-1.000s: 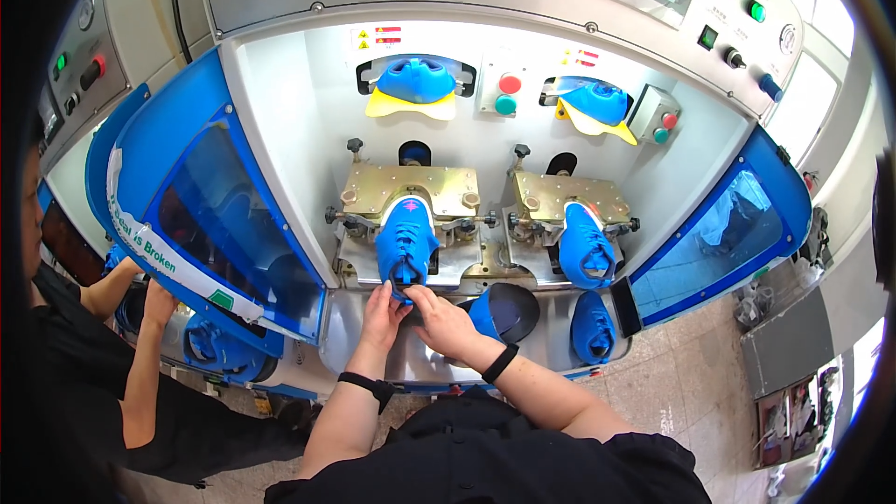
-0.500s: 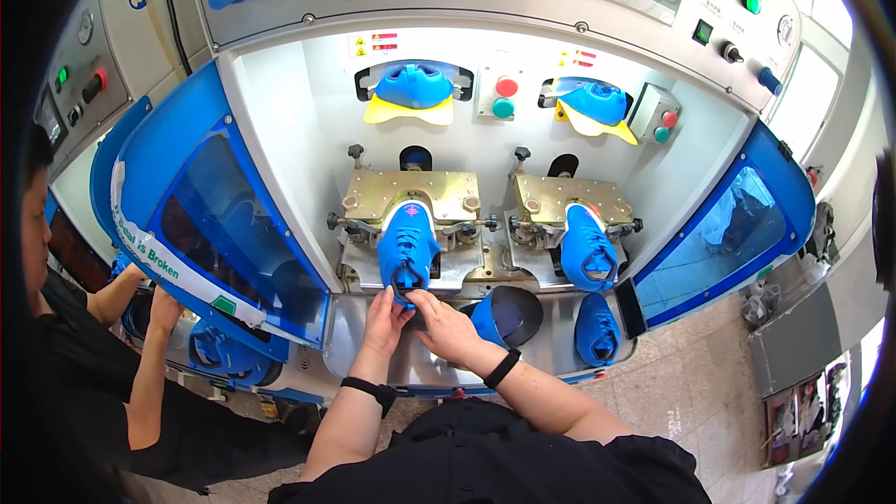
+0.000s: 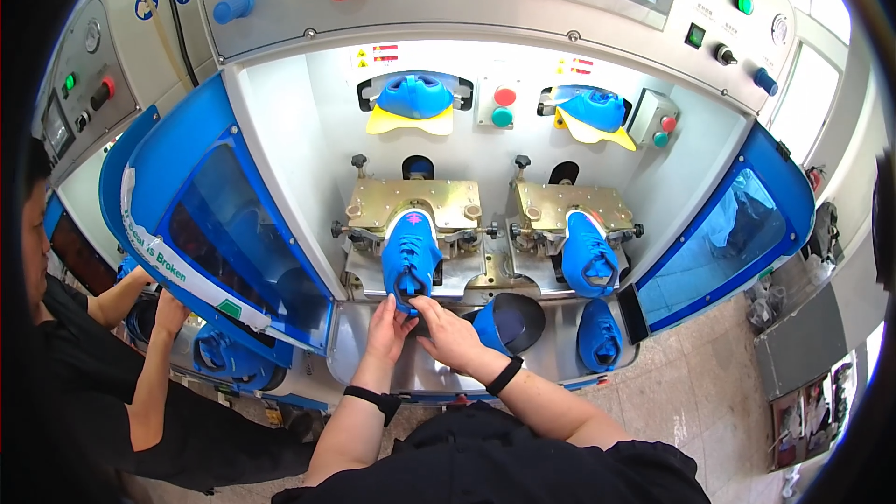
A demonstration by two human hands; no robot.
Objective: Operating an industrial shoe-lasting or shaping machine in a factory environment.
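Observation:
A blue shoe upper with laces (image 3: 411,252) lies toe inward at the left metal clamp (image 3: 411,198) of the machine. My left hand (image 3: 385,332) grips its heel end from the left, fingers closed on the collar. From the right, my right hand (image 3: 452,334) pinches the same heel edge; its fingertips are partly hidden. Another blue shoe upper (image 3: 588,257) sits toe inward at the right clamp (image 3: 571,203). Beside my right hand, a blue piece with a dark rounded flap (image 3: 516,323) rests on the metal tray (image 3: 437,371). Farther right on the tray lies a blue shoe upper (image 3: 598,336).
Blue-framed doors stand open at left (image 3: 227,224) and right (image 3: 731,241). Blue-and-yellow pieces (image 3: 411,103) hang at the back wall near a red-and-green button box (image 3: 504,106). A co-worker's hand (image 3: 170,314) is at the left beside another blue shoe (image 3: 229,355).
The view has shifted slightly, so the machine appears a little lower. Both my hands stay at the heel of the left shoe upper, with little other visible movement.

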